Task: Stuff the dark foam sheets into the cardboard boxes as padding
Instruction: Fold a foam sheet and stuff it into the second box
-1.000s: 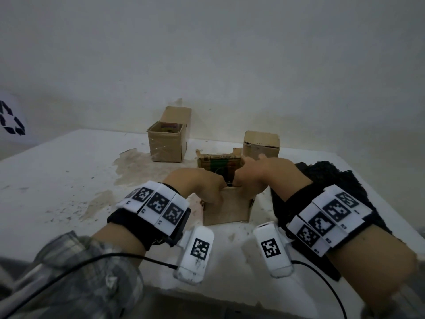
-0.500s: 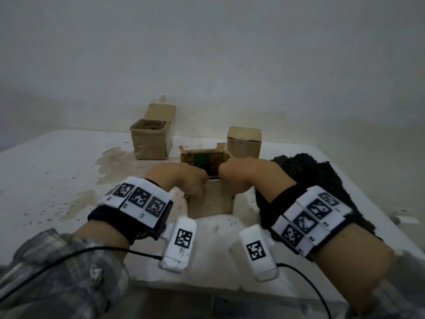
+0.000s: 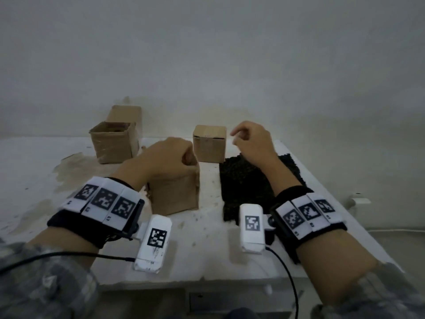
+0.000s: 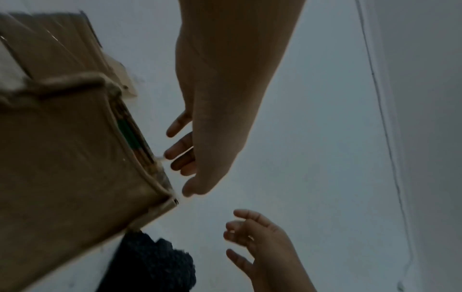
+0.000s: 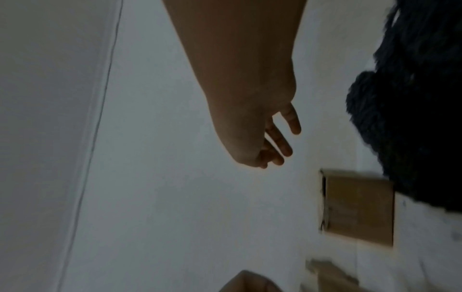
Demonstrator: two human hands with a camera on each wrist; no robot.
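The near cardboard box (image 3: 174, 196) stands mid-table. My left hand (image 3: 181, 157) lies over its top and hides the opening. In the left wrist view the fingers (image 4: 178, 150) are loose beside the box's top edge (image 4: 75, 158) and hold nothing. My right hand (image 3: 241, 137) hovers empty, fingers relaxed, above the dark foam sheets (image 3: 248, 185), which lie flat to the right of the box. The foam (image 5: 412, 98) also shows in the right wrist view beside the right hand (image 5: 282, 146).
An open box (image 3: 112, 143) stands at the back left, and a closed box (image 3: 209, 143) stands behind the foam. The white table (image 3: 207, 249) is stained on its left. A small white object (image 3: 358, 201) sits past the table's right edge.
Both hands were at the near box's open top. The right hand has lifted away to the right, over the foam. The left hand now covers the top, and the raised back flap no longer shows.
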